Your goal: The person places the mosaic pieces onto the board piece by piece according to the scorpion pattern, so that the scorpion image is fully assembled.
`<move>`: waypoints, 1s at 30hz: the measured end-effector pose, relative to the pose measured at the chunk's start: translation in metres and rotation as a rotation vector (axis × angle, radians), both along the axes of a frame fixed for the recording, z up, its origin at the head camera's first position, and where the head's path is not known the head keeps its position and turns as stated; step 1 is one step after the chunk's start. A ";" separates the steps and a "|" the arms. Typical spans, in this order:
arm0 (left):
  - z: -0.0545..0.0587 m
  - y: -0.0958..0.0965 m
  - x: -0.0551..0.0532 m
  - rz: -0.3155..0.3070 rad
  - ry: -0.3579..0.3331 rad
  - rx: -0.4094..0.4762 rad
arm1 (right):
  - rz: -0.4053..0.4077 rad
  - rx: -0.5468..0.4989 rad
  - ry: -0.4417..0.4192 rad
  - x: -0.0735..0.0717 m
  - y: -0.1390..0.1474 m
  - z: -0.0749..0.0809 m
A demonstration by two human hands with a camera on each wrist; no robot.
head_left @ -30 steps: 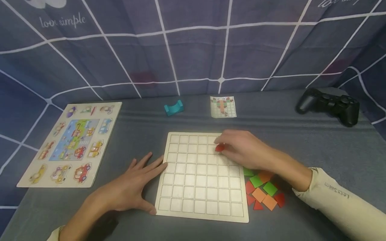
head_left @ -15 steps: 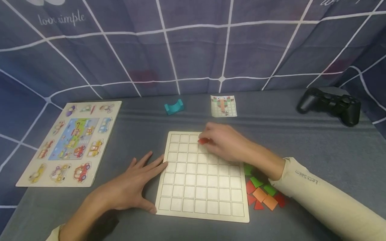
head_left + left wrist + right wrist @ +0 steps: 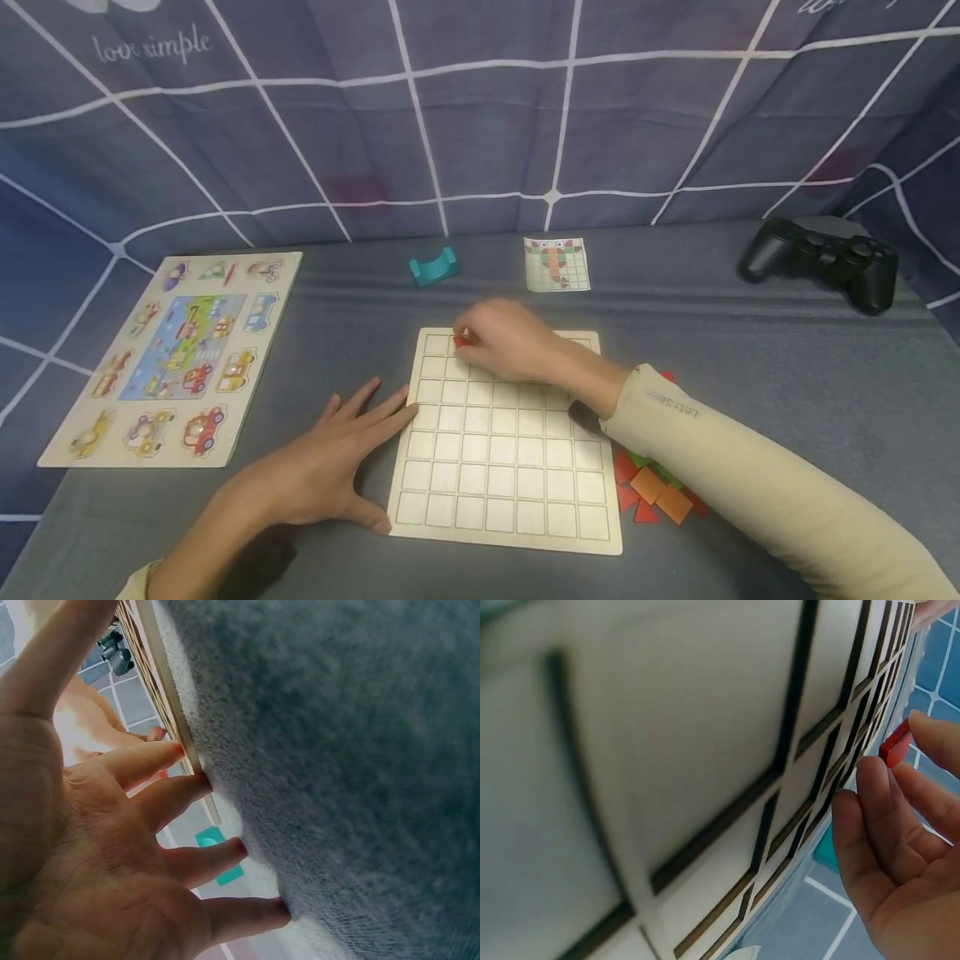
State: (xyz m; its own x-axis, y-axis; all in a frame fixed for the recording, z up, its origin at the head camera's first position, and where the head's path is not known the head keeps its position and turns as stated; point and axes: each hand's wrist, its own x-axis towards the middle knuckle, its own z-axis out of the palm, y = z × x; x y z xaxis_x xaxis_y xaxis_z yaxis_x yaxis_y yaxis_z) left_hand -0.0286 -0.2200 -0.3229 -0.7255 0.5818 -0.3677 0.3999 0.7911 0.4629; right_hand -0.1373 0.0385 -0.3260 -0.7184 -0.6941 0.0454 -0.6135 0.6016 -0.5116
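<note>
A wooden grid board [image 3: 480,450] lies on the dark cloth, its square cells bare. My left hand [image 3: 330,462] is spread flat, fingertips and thumb along the board's left edge; in the left wrist view its straight fingers [image 3: 202,862] reach down to the cloth. Over the far left part of the board, my right hand [image 3: 510,340] pinches a small red tile [image 3: 462,341] between thumb and fingers. The right wrist view shows that red tile [image 3: 896,744] held at the fingertips, close over the grid. Much of its outline is covered by the fingers.
Orange, green and red tiles [image 3: 648,483] lie right of the board, partly under the right sleeve [image 3: 720,442]. Behind the board are a patterned card [image 3: 557,265] and a teal curved block [image 3: 433,267]. A picture puzzle board [image 3: 180,358] lies left, a black game controller [image 3: 821,262] far right.
My right hand has moved left across the board's far rows, carrying the red tile from the right side toward the far left cells. The left hand has stayed in place.
</note>
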 end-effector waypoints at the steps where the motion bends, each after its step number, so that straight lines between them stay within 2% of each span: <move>1: 0.000 0.000 0.000 -0.001 0.000 -0.001 | -0.002 0.004 -0.004 -0.001 -0.001 -0.001; 19: 0.000 0.001 0.000 -0.003 0.015 -0.006 | -0.012 0.078 -0.014 -0.006 -0.013 -0.003; 22: 0.000 0.001 0.000 -0.001 0.014 -0.013 | 0.006 0.069 -0.058 -0.008 -0.011 -0.005; 26: 0.000 0.001 -0.001 0.003 0.010 -0.014 | 0.014 0.039 -0.161 -0.010 -0.007 -0.004; 30: 0.001 0.001 0.000 0.005 0.004 -0.007 | 0.005 0.026 -0.212 -0.012 -0.005 -0.003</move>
State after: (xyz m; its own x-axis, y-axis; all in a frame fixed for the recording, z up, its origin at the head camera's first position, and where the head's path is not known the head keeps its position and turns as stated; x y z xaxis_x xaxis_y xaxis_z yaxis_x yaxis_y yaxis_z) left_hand -0.0290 -0.2190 -0.3223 -0.7301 0.5753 -0.3688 0.3973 0.7965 0.4558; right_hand -0.1493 0.0332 -0.3286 -0.7063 -0.6969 -0.1245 -0.4969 0.6133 -0.6140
